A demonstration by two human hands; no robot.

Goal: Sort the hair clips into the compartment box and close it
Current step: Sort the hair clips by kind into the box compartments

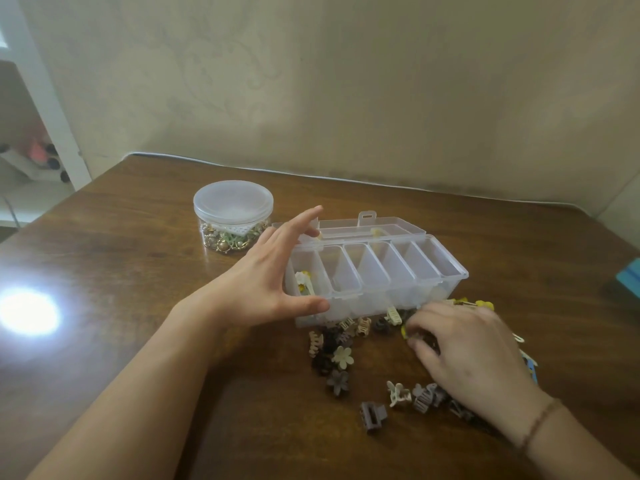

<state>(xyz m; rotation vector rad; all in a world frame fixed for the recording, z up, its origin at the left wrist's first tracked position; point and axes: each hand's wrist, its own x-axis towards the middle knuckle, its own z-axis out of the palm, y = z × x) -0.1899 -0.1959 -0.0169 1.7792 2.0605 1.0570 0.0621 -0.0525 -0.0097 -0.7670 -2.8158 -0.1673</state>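
Note:
A clear compartment box (450,271) stands open on the wooden table, its lid (381,225) laid back behind it. The leftmost compartment holds a white and yellow flower clip (304,281); the others look bare. My left hand (273,282) is spread at the box's left end, thumb on the front wall, fingers straight over the back corner. Several small hair clips (341,356) in brown, cream and grey lie scattered in front of the box. My right hand (467,351) reaches down into them, fingertips pinching a yellow clip (404,332).
A round clear tub (233,216) with a lid, full of gold and pearl pieces, stands at the back left. A blue object (632,275) sits at the right edge. A bright glare spot (29,311) lies on the table at left. More clips (478,303) lie beyond my right hand.

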